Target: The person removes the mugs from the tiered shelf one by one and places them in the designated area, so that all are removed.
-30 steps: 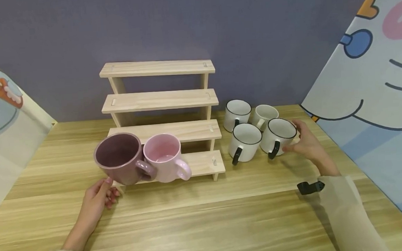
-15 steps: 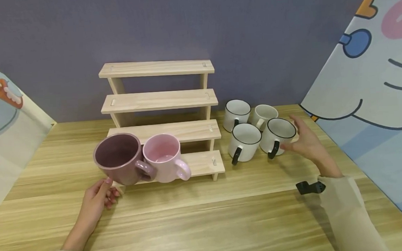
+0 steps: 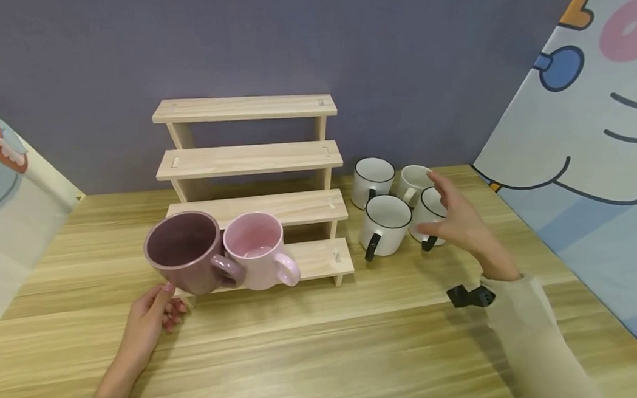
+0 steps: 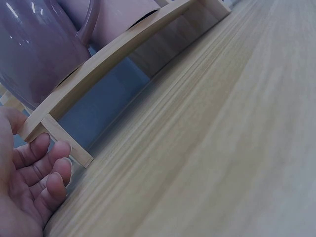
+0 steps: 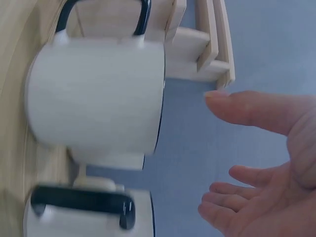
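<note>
My left hand (image 3: 149, 316) pinches the front left corner of the stepped wooden shelf (image 3: 247, 159) between thumb and fingers, at the end of its lowest board. On that board stand a large mauve mug (image 3: 188, 262) and a smaller pink mug (image 3: 258, 263), side by side, handles toward the right. My right hand (image 3: 462, 223) hovers with thumb and fingers spread, holding nothing. It partly covers a white mug with a black rim and handle (image 3: 428, 219). In the right wrist view, a gap separates the fingers from another black-handled white mug (image 5: 96, 94).
More white mugs stand right of the shelf: a black-rimmed front one (image 3: 387, 225), a black-rimmed back one (image 3: 373, 180) and a plain one (image 3: 413, 182). A grey-blue wall (image 3: 398, 66) rises behind. Cartoon-printed panels (image 3: 584, 152) flank the wooden table (image 3: 306, 358).
My right hand has come off the right-hand white mug, moving up and left over it with fingers spreading. My left hand keeps its place at the shelf corner. The view shifts slightly.
</note>
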Motion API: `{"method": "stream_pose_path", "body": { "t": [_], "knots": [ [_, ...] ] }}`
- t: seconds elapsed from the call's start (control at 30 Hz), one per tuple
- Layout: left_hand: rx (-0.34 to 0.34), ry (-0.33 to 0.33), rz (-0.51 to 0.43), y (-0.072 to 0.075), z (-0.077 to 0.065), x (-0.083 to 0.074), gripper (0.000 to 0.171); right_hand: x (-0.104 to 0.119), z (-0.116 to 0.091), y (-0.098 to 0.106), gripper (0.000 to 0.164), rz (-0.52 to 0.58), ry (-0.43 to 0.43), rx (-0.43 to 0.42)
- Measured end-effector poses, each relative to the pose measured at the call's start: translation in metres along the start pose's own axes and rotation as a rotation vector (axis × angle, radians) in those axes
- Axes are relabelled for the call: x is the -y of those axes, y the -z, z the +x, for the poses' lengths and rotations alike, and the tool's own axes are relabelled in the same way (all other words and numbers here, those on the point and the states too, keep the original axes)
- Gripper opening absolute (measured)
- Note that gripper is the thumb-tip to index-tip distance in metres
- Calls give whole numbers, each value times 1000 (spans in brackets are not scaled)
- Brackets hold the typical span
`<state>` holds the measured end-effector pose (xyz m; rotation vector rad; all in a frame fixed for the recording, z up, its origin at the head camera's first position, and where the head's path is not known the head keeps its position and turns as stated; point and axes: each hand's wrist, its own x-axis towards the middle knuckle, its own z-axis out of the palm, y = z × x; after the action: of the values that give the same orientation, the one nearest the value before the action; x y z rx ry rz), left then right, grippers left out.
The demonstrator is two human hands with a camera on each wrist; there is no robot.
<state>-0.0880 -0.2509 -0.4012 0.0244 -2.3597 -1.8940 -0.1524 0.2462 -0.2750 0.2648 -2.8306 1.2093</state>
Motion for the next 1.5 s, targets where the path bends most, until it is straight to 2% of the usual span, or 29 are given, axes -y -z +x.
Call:
{"method": "stream_pose_path", "body": {
  "t": [0.4,0.6,0.77,0.93,1.5],
  "knots": [
    [-5,-18,-14,0,-1,2,31,26,15,-24,95,-15,53,64],
    [-5,-16,-35,-1,0,2,30,30,21,-36,94,51,94,75],
    [-4,-15,-16,0,0,2,30,34,25,-45,89,62,151,82],
    [-5,-9,-16,0,0,2,30,40,27,-53,89,72,149,112],
    [-6,-15,-20,-1,0,0,30,59,32,-79,88,191,270,178]
  ]
}}
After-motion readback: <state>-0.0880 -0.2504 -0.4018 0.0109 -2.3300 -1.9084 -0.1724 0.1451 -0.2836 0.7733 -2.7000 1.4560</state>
